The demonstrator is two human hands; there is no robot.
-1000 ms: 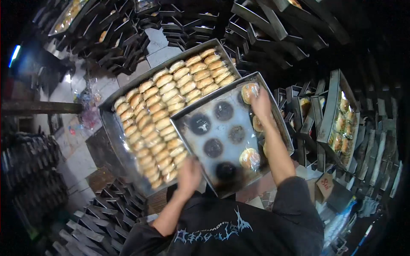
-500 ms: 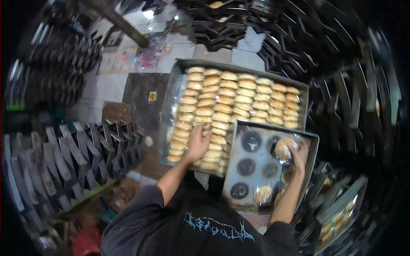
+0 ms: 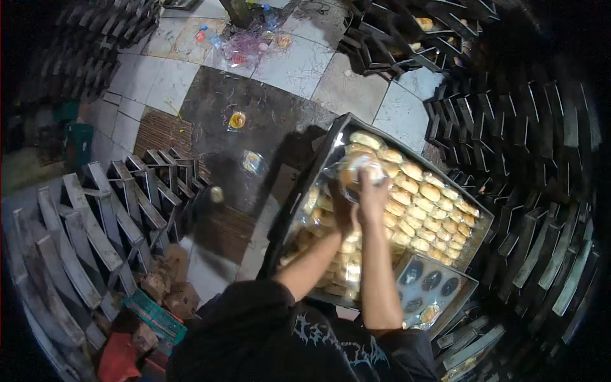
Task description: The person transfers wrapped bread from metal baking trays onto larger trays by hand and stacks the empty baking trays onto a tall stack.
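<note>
Over the upper left part of a large metal tray (image 3: 294, 219), my two hands are close together, blurred by motion. My right hand (image 3: 372, 191) is closed on a round bun in clear plastic wrap (image 3: 350, 174). Just left of it, my left hand (image 3: 344, 209) is closed against the lower side of the same bun, its fingers partly hidden. Rows of golden wrapped buns (image 3: 423, 205) fill the large tray. A smaller baking tray (image 3: 422, 302) with dark round hollows rests on its lower right corner and holds a bun (image 3: 430, 312).
Stacked metal trays (image 3: 95, 235) stand at the left, with more stacks (image 3: 528, 127) along the right. Two small wrapped items, one a yellow packet (image 3: 237, 120), lie on the dark floor panel. Plastic litter (image 3: 245, 48) lies near a post. A green crate (image 3: 156, 318) sits lower left.
My right hand has lifted a wrapped bun from the smaller tray and carried it up and left. My left hand has left the bun rows and joined it. The view has turned and shifted left.
</note>
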